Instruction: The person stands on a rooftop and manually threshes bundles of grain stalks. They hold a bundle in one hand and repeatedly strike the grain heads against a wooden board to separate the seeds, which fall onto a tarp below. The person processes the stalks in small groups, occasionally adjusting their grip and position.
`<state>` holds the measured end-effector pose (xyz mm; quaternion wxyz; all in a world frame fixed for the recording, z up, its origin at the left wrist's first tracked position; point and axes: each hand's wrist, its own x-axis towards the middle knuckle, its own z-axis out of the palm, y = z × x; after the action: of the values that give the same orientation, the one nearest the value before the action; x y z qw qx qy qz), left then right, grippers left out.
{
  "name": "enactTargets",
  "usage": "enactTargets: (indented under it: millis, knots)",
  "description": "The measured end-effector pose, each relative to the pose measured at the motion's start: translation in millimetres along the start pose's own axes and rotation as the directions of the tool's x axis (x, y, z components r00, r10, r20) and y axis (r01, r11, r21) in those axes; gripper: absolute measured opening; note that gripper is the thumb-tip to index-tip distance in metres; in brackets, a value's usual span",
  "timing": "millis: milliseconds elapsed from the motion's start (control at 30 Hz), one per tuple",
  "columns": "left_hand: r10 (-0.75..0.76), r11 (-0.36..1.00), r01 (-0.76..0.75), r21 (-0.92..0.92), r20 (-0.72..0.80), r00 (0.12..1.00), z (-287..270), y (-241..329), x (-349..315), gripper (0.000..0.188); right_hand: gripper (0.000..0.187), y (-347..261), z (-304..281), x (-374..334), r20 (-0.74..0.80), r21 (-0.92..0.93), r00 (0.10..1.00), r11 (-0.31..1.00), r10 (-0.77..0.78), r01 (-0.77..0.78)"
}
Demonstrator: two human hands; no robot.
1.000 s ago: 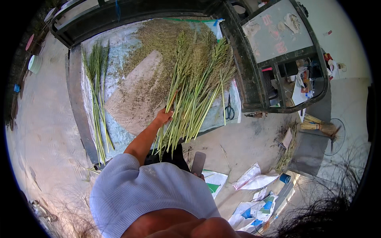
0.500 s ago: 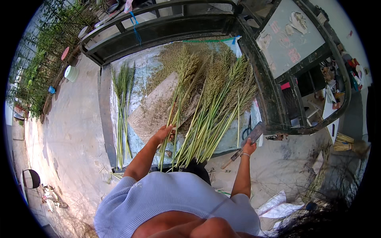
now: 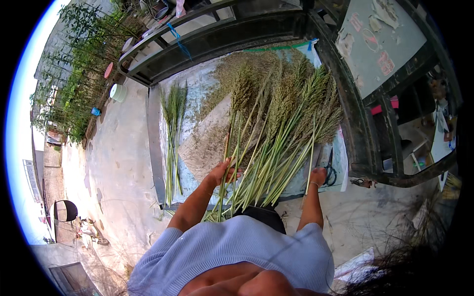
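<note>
My left hand (image 3: 223, 172) is closed around a few green seed-headed stalks (image 3: 237, 143), which look like broomcorn. Their heads point away from me. Just to the right lies a large heap of similar stalks (image 3: 276, 158), cut ends toward me. Over at the right, my right hand (image 3: 318, 176) is curled near the lower end of a lone stalk (image 3: 313, 143). Dark-handled scissors (image 3: 331, 172) lie right beside it. Whatever that hand holds, if anything, is hidden.
A smaller bunch of stalks (image 3: 174, 133) lies at the left on a pale sheet (image 3: 192, 108) strewn with loose seed. A brown board (image 3: 207, 135) lies under the stalks. Dark metal rails (image 3: 227, 29) bound the back and right. A pale green bucket (image 3: 118, 92) stands far left.
My right hand has moved inward beside the scissors; the flat grey tool with a wooden handle it held is out of sight. The view has shifted; my left hand stays on its stalks.
</note>
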<state>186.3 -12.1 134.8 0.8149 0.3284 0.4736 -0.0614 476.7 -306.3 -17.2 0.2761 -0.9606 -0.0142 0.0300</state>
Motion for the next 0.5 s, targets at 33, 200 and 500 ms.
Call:
enactTargets:
  millis: [33, 200, 500]
  knots:
    - [0.003, 1.000, -0.003, -0.003, -0.013, 1.000, -2, -4, 1, 0.044, 0.017, -21, -16, -4, -0.125, -0.007, 0.982, 0.990, -0.144, 0.144]
    - [0.098, 0.993, -0.090, 0.077, -0.106, 0.990, -5, -18, 17, 0.040, 0.013, -140, -35, -42, 0.061, 0.550, 0.869, 0.743, -0.492, 0.381]
    - [0.090, 0.992, -0.066, 0.112, -0.222, 0.971, 35, -10, 0, 0.026, 0.037, -260, 41, -64, 0.643, 0.293, 0.621, 0.894, -0.447, 0.340]
